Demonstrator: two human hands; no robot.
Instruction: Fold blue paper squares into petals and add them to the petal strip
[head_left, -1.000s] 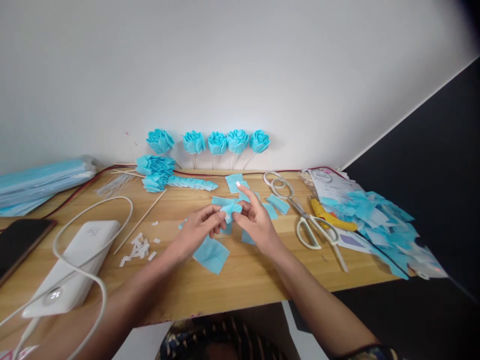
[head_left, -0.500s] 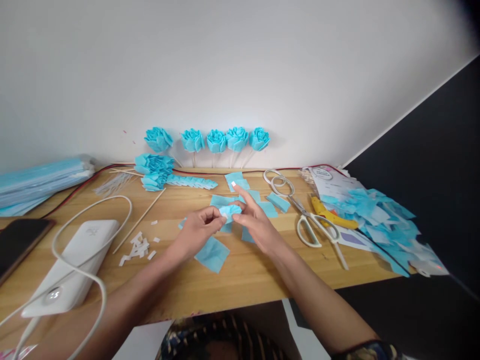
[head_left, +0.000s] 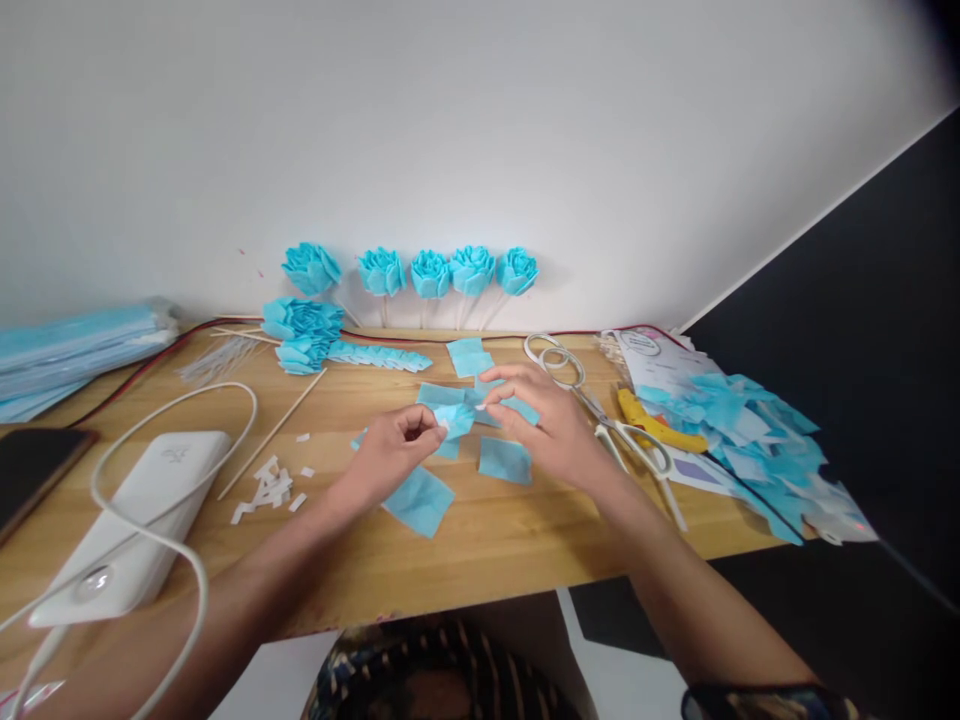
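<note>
Counter (head_left: 517, 550): smooth grained wood, faint sheen. Blue squares (head_left: 420, 502): matt, thin, cloth-like. Flowers (head_left: 430, 275): same look, matt, crinkled. Scissors (head_left: 610, 421): metal blades, smooth plastic-looking handles. Glue gun (head_left: 656, 428): yellow plastic. Power bank (head_left: 166, 466): smooth white plastic. Wall (head_left: 480, 140): smooth, matt.

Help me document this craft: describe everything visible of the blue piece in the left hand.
The blue piece looks like thin, soft fabric, light blue and creased. The left hand pinches its left end; the rest sticks out toward the right hand, above the wooden table. Whether the right hand touches it is unclear.
</note>
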